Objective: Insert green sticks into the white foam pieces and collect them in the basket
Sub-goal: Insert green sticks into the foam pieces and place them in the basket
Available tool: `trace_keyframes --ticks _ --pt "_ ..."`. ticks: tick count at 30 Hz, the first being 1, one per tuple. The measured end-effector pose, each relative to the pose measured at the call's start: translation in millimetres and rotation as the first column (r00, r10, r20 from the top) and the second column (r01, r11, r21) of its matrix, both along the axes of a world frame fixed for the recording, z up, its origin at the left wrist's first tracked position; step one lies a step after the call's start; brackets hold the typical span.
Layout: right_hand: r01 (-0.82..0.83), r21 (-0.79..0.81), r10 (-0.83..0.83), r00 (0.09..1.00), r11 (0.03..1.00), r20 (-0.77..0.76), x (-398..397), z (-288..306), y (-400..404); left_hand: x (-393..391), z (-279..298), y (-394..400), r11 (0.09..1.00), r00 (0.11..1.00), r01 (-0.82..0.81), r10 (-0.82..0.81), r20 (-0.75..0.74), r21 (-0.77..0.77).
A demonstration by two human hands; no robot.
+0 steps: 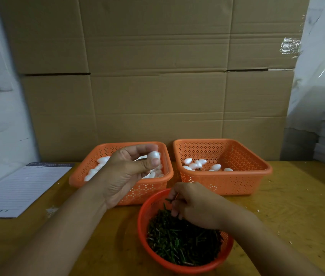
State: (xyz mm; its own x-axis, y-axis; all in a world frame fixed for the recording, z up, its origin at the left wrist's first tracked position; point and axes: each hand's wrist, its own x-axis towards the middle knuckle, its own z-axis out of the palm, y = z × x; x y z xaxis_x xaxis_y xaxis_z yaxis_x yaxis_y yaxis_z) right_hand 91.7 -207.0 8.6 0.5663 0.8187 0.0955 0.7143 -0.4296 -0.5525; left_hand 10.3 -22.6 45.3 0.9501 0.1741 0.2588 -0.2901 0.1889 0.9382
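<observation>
Green sticks [181, 244] under right hand [195, 206] (perhaps pinching one); foam piece [153, 155] between left fingers [151, 163].

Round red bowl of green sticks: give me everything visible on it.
The round red bowl looks like perforated plastic, a mesh wall under a smooth rim. It sits upright on the wooden table, nearest the camera, in front of the two orange baskets. It is heaped with short dark green sticks. The right hand reaches into its far side, fingers among the sticks.

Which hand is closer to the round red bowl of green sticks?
Right. The right hand reaches into the round red bowl of green sticks, fingers among the sticks. The left hand is raised beyond it, pinching a white foam piece.
</observation>
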Motion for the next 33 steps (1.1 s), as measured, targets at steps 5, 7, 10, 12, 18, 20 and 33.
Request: trace_keyframes --ticks 5,7,10,12,18,20,33 --pt "-0.003 0.054 0.008 0.995 0.999 -0.102 -3 2 -1 2 -2 2 0.997 1.000 -0.002 0.002 0.001 -0.080" --pt "-0.006 0.141 0.037 0.975 0.990 -0.220 -5 6 -1 3 -1 2 0.989 1.000 -0.009 0.006 -0.021 -0.146" --pt "0.021 0.292 0.084 0.935 0.956 -0.343 -6 14 -4 4 -2 3 0.992 0.998 0.001 -0.008 -0.056 -0.125" --pt "0.055 0.372 0.110 0.906 0.926 -0.409 -5 17 -7 4 -2 3 0.991 0.998 0.006 -0.015 -0.069 -0.131" --pt "0.130 0.565 0.320 0.712 0.815 -0.625 -2 24 -11 4 -2 1 0.987 0.997 0.013 -0.026 -0.078 -0.163" --pt "0.119 0.609 0.397 0.658 0.784 -0.640 -2 26 -11 3 -1 0 0.985 0.996 0.007 -0.022 -0.084 -0.171" --pt "0.208 0.680 0.510 0.519 0.703 -0.686 -2 29 -15 4 -2 2 0.978 0.996 0.000 -0.019 -0.091 -0.209"
